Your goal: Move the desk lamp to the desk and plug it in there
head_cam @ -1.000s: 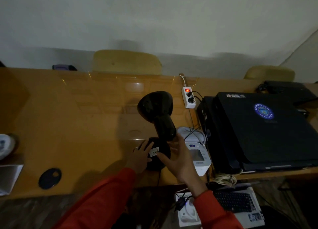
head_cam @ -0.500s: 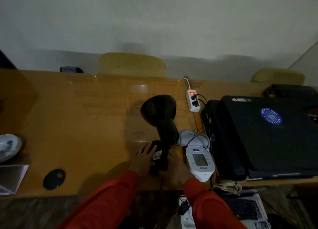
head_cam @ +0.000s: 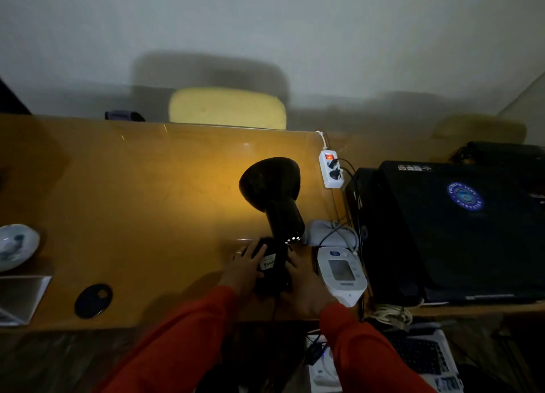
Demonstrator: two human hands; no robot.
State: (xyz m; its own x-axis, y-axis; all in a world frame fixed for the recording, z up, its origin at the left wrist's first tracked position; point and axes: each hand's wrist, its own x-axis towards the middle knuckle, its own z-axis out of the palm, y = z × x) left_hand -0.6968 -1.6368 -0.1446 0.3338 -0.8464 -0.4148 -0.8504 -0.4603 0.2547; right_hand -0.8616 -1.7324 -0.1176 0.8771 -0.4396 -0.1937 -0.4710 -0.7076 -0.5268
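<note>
While both hands bracket its base, the black desk lamp stands on the wooden desk, near the front edge, lit and throwing a warm yellow patch on the desktop beyond the hands. Left hand lies against the left side of the base, fingers spread and curved onto it, a ring visible on one finger; it rests on the base rather than clamping it. Right hand presses the right side of the base, fingers wrapped toward it; whether it grips fully cannot be told. Both sleeves are red. Just right of the right hand sits a white blood pressure monitor, with a grey cuff behind it. Farther beyond the right hand lies a white power strip, switch glowing red, two black plugs seated. Right of the monitor rests a closed black laptop. Well left of the left hand are a black disc and a white dish.
</note>
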